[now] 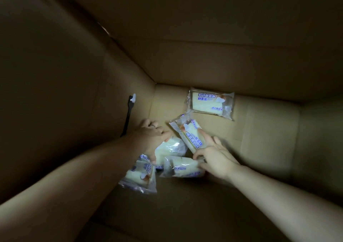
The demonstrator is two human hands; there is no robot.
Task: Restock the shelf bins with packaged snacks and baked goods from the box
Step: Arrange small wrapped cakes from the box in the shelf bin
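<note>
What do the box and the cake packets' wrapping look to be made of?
The box looks like brown corrugated cardboard, matte: fold creases and flap seams show. The cake packets seem wrapped in thin clear plastic film, glossy: it crinkles, catches glare and lets the pale cake show through.

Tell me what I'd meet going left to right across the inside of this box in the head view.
Black strap → left hand → tilted cake packet → right hand holding it. The other packets overlap these, so omitted.
</note>
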